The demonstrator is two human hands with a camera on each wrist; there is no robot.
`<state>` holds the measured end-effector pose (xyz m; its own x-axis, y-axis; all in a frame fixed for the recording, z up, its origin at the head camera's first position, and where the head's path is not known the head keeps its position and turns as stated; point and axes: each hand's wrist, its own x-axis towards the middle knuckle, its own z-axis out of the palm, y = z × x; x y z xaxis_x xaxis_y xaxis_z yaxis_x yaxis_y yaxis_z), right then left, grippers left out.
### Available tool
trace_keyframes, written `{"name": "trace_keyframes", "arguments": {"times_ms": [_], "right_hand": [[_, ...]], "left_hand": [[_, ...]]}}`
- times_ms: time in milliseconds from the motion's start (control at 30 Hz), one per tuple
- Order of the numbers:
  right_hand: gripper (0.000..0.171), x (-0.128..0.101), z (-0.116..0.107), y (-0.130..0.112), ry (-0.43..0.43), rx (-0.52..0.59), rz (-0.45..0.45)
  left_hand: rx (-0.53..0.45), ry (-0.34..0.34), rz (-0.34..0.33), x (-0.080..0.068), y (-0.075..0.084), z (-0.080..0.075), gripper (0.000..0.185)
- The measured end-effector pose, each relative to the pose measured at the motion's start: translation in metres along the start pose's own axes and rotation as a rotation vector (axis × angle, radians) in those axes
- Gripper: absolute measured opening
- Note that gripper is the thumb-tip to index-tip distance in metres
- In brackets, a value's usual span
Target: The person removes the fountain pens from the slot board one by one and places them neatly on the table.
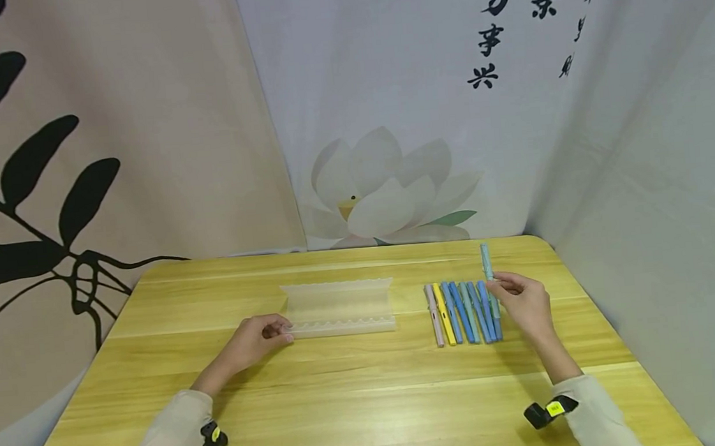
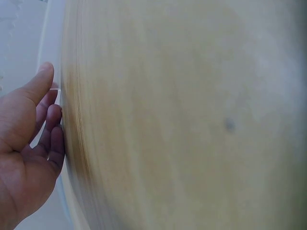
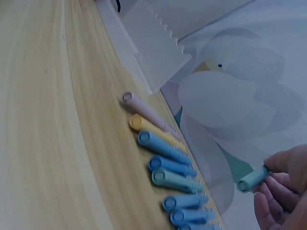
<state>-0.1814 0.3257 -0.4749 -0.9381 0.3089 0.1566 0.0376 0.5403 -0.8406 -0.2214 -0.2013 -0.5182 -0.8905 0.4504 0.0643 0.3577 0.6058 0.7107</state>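
A translucent pen holder [image 1: 340, 305] with notched edges lies on the wooden table. My left hand [image 1: 264, 335] pinches its near left corner; in the left wrist view the left hand [image 2: 29, 139] has its thumb and fingers at the holder's edge. In my right hand [image 1: 526, 302] is a light teal pen [image 1: 487, 262], held nearly upright above the right end of a row of pens. The right wrist view shows that teal pen [image 3: 254, 178] between thumb and fingers. The row holds a pinkish pen [image 1: 434, 316], a yellow pen [image 1: 444, 314] and several blue and teal pens [image 1: 468, 312].
The wooden table [image 1: 360, 412] reaches back to a hanging cloth [image 1: 383, 74] printed with a lotus and dark characters. Another curtain [image 1: 167, 126] with dark leaves hangs at the left. A gap of bare table separates the holder from the pens.
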Motion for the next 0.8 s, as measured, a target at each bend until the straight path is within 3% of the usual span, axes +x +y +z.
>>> {"name": "trace_keyframes", "arguments": {"times_ms": [367,800], "right_hand": [[0.038,-0.004,-0.019,0.018,0.010,-0.037,0.077],[0.041,-0.004,-0.022,0.036,-0.005,-0.125,0.135]], "left_hand": [[-0.020,0.002,-0.004,-0.001,-0.001,0.000,0.022],[-0.023,0.005,-0.004,0.001,-0.004,0.001,0.024]]}}
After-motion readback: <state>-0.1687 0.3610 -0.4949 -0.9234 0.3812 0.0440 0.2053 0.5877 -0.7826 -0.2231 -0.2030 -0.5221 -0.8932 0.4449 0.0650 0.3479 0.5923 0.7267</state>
